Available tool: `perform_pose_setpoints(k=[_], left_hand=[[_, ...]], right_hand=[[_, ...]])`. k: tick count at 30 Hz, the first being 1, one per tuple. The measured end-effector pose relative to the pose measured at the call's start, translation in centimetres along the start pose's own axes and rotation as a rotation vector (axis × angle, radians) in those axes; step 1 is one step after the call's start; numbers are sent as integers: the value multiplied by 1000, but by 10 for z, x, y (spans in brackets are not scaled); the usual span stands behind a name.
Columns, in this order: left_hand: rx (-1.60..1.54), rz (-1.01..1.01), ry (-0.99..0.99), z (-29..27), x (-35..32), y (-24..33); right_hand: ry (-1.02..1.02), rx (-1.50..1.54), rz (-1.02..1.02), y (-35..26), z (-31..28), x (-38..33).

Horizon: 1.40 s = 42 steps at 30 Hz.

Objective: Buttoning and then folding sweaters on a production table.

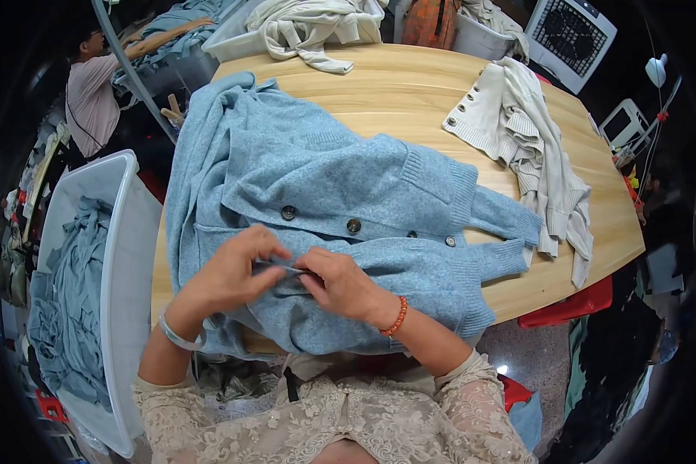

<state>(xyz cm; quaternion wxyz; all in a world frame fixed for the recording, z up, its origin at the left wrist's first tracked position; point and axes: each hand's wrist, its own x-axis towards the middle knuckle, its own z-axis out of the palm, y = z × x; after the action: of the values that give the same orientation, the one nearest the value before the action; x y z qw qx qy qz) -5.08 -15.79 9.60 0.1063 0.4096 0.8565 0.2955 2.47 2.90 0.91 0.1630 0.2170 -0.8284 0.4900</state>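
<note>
A light blue knitted cardigan (pixel 325 166) with dark buttons down its front lies spread over the wooden table. Its sleeves and ribbed hem point to the right. My right hand (pixel 336 286) pinches the near front edge between thumb and fingers. Close beside it on the left, my left hand (pixel 236 271) curls its thumb and forefinger round a fold of the same edge. The fabric between the two hands is slightly lifted. Exactly what lies at the fingertips is partly hidden.
A cream buttoned knit garment (pixel 518 127) lies at the table's (pixel 398 85) right. A white bin (pixel 124 309) of blue garments stands left of it. Another bin (pixel 232 39) with cream knits is at the far edge. A person (pixel 93 100) reaches into blue clothes at far left.
</note>
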Motion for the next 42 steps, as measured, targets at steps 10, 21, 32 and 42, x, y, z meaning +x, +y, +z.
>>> perform_pose_setpoints(k=[10, 21, 32, 42], left_hand=[[127, -136, 249, 58, 60, -44], [-861, -224, 28, 57, 32, -35], [-154, 139, 120, 59, 9, -28], [-334, -75, 137, 47, 16, -13]], right_hand=[[9, -19, 11, -14, -9, -6], [242, -87, 151, -20, -8, -2], [94, -96, 94, -13, -19, -7], [173, -11, 58, 6, -13, -10]])
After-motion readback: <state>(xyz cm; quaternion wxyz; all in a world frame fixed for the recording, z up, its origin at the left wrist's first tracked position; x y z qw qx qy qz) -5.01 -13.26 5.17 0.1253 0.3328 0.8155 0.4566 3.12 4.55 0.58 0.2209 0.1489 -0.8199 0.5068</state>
